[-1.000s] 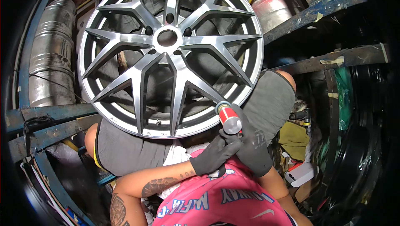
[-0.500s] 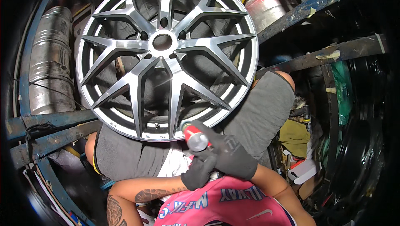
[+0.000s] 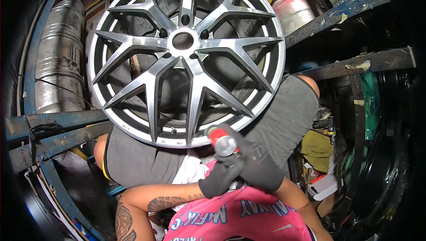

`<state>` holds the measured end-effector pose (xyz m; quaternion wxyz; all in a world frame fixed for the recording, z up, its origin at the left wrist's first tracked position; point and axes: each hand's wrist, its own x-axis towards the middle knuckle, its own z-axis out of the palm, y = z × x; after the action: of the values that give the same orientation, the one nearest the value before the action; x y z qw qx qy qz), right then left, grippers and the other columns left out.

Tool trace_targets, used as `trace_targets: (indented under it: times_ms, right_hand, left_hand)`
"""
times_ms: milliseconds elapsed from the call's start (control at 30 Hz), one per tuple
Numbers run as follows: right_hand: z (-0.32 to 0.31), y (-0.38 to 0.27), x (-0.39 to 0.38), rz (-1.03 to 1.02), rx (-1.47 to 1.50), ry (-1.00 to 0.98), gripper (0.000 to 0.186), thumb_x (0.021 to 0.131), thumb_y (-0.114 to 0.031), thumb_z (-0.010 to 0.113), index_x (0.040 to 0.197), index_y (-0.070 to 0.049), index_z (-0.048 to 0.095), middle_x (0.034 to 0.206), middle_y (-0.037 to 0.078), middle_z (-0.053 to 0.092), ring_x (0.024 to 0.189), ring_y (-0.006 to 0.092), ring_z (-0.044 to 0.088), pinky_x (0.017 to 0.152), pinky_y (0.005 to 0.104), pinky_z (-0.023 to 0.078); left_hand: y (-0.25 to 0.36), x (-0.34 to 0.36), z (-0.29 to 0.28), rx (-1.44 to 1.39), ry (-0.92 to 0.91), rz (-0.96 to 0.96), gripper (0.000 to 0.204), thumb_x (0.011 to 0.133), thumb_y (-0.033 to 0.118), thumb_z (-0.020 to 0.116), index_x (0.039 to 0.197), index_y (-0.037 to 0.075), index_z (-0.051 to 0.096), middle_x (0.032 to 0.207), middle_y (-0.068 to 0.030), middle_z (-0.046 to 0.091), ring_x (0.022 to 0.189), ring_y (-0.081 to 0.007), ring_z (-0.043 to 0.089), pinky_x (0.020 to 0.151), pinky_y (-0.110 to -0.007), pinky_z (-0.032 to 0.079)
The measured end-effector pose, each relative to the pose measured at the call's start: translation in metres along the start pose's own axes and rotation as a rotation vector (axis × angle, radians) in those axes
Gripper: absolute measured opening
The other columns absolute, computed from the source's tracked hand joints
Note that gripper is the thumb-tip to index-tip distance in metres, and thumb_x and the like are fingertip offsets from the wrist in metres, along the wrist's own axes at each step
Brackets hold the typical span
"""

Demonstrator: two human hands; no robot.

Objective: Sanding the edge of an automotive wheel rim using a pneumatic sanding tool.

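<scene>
A machined silver and dark alloy wheel [image 3: 199, 81] lies face up across my lap. My right hand [image 3: 257, 161], in a dark glove, grips a small red power tool [image 3: 221, 139] with a silver end; its round head is at the lower rim of the wheel, just right of the valve stem [image 3: 173, 129]. Whether the head touches the metal I cannot tell. My left hand [image 3: 222, 174], also gloved, is curled below the tool's silver end, fingers closed on it and pressed near my right hand. The right hand is slightly blurred.
Blue steel frame bars [image 3: 337, 12] run along both sides. Dented metal drums [image 3: 60, 56] sit left and upper right. At the right are an olive cloth [image 3: 315, 150], a white box [image 3: 325, 186], green plastic [image 3: 369, 105] and dark glossy curved objects [image 3: 381, 170].
The tool and both hands moved left and down along the lower rim from the right spoke tip, then slightly back up and right. The view has shifted a little too.
</scene>
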<state>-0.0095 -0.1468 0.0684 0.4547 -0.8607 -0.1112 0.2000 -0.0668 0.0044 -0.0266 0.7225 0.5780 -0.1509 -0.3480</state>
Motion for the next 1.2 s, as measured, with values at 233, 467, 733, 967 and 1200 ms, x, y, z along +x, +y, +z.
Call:
trace_targets:
  times_ms: [233, 467, 733, 967, 1200]
  right_hand:
    - [-0.001, -0.01, 0.007, 0.187, 0.083, -0.169, 0.064, 0.098, -0.033, 0.061, 0.152, -0.007, 0.039, 0.129, 0.026, 0.062, 0.116, 0.0375, 0.064, 0.099, 0.0428, 0.048]
    - [-0.017, 0.007, -0.011, 0.143, -0.156, 0.234, 0.071, 0.088, -0.024, 0.075, 0.149, -0.009, 0.042, 0.089, 0.023, 0.07, 0.079, 0.0392, 0.071, 0.069, 0.0445, 0.054]
    - [0.002, 0.018, -0.007, 0.031, -0.051, 0.103, 0.073, 0.085, -0.024, 0.074, 0.149, -0.007, 0.042, 0.109, 0.027, 0.067, 0.088, 0.0394, 0.07, 0.075, 0.046, 0.054]
    - [0.014, 0.008, 0.003, -0.017, -0.082, -0.039, 0.075, 0.087, -0.028, 0.071, 0.151, -0.006, 0.039, 0.12, 0.027, 0.065, 0.094, 0.041, 0.069, 0.08, 0.0467, 0.055]
    - [-0.017, 0.009, -0.008, 0.203, -0.178, 0.235, 0.065, 0.091, -0.025, 0.072, 0.146, -0.004, 0.045, 0.098, 0.026, 0.069, 0.083, 0.0404, 0.07, 0.069, 0.0446, 0.053]
  left_hand:
    - [-0.017, -0.012, 0.01, -0.007, 0.242, 0.206, 0.02, 0.092, 0.013, 0.054, 0.105, -0.002, 0.059, 0.107, -0.0234, 0.06, 0.101, -0.0404, 0.059, 0.092, -0.048, 0.047]
    - [0.031, 0.047, -0.013, 0.043, -0.07, 0.048, 0.039, 0.103, 0.036, 0.054, 0.118, 0.0, 0.058, 0.117, -0.0197, 0.055, 0.109, -0.0337, 0.057, 0.098, -0.04, 0.045]
    - [-0.003, 0.017, -0.005, 0.459, 0.078, 0.495, 0.027, 0.094, 0.012, 0.057, 0.118, 0.0, 0.059, 0.106, -0.0187, 0.062, 0.102, -0.0377, 0.061, 0.094, -0.044, 0.049]
    - [-0.014, -0.007, -0.001, 0.244, 0.144, 0.351, 0.019, 0.097, 0.014, 0.052, 0.107, 0.0, 0.059, 0.106, -0.0181, 0.063, 0.099, -0.0368, 0.061, 0.091, -0.044, 0.049]
    - [0.025, 0.051, -0.006, -0.121, -0.081, -0.036, 0.035, 0.1, 0.034, 0.058, 0.111, 0.001, 0.057, 0.107, -0.015, 0.058, 0.103, -0.0318, 0.058, 0.096, -0.04, 0.045]
